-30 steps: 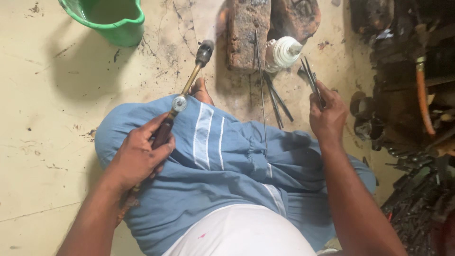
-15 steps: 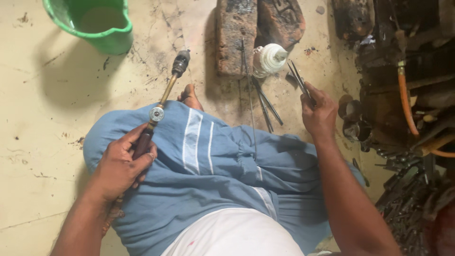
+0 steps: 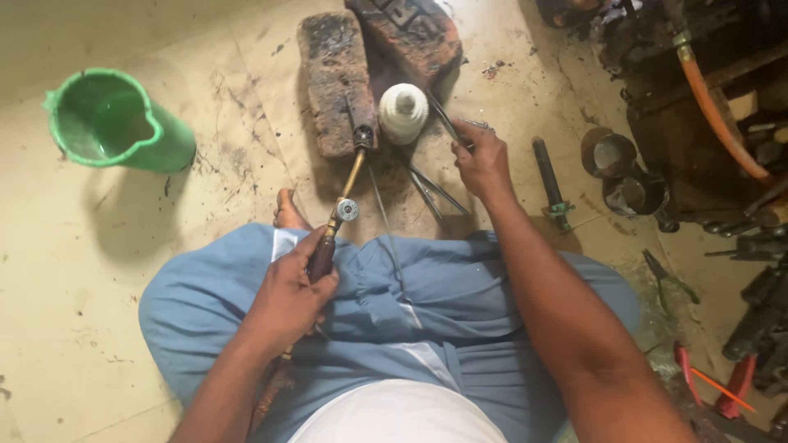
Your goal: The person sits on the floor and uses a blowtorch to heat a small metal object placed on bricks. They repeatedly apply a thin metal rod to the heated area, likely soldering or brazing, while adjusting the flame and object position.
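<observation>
Sitting on the floor, the person grips a brass torch (image 3: 338, 220) in the left hand (image 3: 287, 299), fingers wrapped tight round its dark handle above the blue-clad lap. Its nozzle points toward twelve o'clock and meets the near end of a worn brick (image 3: 332, 78). At one o'clock, the right hand (image 3: 483, 164) pinches slim metal tweezers (image 3: 447, 123) just beside a white ribbed bulb-shaped object (image 3: 403, 111) that stands against the brick. Thin metal rods (image 3: 435, 190) lie beneath that hand. A green jug (image 3: 115, 123) sits at ten o'clock, well apart. A dark tube (image 3: 548, 176) lies at two o'clock.
</observation>
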`<state>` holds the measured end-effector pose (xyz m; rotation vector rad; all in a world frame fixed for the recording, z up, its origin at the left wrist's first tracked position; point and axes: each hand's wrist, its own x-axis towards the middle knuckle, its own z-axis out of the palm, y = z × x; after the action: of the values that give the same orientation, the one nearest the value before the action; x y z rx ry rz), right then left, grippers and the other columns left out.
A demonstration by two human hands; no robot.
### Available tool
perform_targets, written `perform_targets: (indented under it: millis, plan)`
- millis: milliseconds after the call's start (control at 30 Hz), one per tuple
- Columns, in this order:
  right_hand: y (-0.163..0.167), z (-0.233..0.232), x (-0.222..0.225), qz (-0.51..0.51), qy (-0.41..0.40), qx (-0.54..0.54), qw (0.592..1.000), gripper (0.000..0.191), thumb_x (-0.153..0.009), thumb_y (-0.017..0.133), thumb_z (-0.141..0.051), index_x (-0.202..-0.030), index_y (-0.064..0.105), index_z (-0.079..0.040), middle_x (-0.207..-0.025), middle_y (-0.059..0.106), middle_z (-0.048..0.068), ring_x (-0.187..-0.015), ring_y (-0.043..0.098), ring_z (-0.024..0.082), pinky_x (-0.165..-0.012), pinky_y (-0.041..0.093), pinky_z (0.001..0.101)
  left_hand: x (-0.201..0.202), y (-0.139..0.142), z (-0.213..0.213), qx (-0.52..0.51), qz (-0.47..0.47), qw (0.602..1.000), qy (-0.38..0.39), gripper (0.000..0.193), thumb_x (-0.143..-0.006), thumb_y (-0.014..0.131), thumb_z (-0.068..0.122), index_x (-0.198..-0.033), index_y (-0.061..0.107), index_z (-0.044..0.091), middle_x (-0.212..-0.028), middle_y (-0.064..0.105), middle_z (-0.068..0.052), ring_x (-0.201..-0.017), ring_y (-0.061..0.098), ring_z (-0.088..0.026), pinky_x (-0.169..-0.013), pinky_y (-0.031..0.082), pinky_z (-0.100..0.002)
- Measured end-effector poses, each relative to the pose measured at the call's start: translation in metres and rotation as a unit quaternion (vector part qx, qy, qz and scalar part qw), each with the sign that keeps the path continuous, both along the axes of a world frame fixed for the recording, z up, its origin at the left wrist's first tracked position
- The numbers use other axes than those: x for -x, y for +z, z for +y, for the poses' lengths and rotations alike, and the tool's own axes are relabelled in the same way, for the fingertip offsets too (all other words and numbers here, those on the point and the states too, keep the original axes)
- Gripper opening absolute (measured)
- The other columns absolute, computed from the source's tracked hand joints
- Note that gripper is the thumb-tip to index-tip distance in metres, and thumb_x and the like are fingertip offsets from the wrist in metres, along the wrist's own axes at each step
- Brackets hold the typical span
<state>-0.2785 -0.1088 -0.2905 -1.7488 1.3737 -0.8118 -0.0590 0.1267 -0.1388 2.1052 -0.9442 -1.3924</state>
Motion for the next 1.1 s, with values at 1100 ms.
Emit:
perform_targets:
  millis: [1100]
  plan:
    - [0.003, 0.014, -0.026, -0.086, 0.0, -0.079, 0.993, 0.035, -0.092, 0.067, -0.009, -0.127, 0.071, -0.007, -0.086, 0.079, 0.011, -0.071, 0.074, 0.017, -0.069, 0.057, 0.0319, 0.014, -0.003, -0.104, 0.035, -0.009, 0.997, 0.072, 0.062, -0.087, 0.061, 0.001, -0.146, 0.055, 0.02, -0.064, 0.054, -0.001, -0.043, 0.054, -0.012, -0.036, 0.043, -0.031]
